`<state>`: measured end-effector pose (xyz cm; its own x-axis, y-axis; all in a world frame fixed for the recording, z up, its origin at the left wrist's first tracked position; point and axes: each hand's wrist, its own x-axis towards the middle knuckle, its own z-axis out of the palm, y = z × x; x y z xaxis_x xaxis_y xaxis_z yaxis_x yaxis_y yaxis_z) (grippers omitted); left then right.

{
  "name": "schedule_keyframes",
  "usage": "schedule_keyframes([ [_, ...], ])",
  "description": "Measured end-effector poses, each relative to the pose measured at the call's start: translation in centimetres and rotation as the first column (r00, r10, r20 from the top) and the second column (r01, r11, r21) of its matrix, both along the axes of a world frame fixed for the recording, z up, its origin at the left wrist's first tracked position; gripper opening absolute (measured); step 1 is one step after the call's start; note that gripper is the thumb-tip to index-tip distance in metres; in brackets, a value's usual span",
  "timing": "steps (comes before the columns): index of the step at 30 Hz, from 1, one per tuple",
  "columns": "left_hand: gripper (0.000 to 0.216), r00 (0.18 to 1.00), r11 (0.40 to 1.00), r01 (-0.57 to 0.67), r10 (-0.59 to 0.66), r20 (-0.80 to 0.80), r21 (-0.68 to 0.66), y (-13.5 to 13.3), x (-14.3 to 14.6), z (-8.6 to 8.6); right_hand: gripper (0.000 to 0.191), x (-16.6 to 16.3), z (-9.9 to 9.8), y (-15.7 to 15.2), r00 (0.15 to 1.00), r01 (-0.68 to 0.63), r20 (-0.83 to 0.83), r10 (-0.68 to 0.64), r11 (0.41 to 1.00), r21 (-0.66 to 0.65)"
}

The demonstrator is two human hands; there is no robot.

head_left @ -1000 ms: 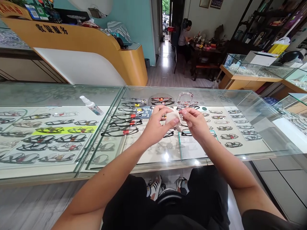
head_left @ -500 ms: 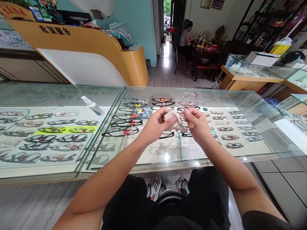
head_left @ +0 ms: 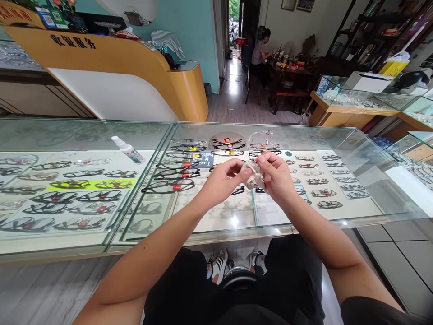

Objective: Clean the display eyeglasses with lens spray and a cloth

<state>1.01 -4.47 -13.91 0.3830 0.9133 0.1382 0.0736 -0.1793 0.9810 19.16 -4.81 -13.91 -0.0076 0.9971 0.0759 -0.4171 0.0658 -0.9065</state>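
Observation:
My right hand pinches a pair of thin-framed eyeglasses above the glass counter. One part of the frame stands up over the fingers, and the lower part is hidden by my hands and a cloth. Between thumb and fingers, my left hand grips a crumpled pale cloth, which lies against the glasses. Both hands are close together, almost touching at the cloth. Under them, inside the counter, rows of eyeglasses are laid out.
A white spray bottle stands on the glass counter to the left. More glasses fill the left section. Beyond the counter are a wooden cashier desk, a person seated at a dark table, and another display case at right.
The glasses have turned in my right hand, their raised part shifting a little left. The cloth has been bunched smaller, and my left hand has moved slightly lower and to the right.

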Motion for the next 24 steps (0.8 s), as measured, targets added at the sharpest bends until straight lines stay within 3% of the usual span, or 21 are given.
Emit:
schedule_keyframes([
  [6,0.045,0.986,0.98,0.127,-0.107,0.129,-0.153,0.08,0.13,-0.23,0.053,-0.22,-0.25,-0.01,0.999,0.01,0.036,-0.01,1.0,0.012],
  [13,0.047,0.919,0.912,0.293,-0.186,0.346,-0.287,0.2,0.34,-0.53,0.053,-0.2,-0.45,0.13,1.0,-0.005,0.011,0.005,1.0,-0.001],
  [19,0.046,0.973,0.979,0.104,-0.064,0.222,-0.174,0.18,0.24,-0.63,0.048,-0.04,-0.67,0.36,0.999,0.023,0.039,-0.027,0.996,0.083],
  [24,0.041,0.994,0.999,0.027,-0.023,0.109,-0.031,0.32,-0.07,-0.69,0.048,0.08,-0.72,0.49,0.997,0.03,0.072,-0.036,0.996,0.089],
])
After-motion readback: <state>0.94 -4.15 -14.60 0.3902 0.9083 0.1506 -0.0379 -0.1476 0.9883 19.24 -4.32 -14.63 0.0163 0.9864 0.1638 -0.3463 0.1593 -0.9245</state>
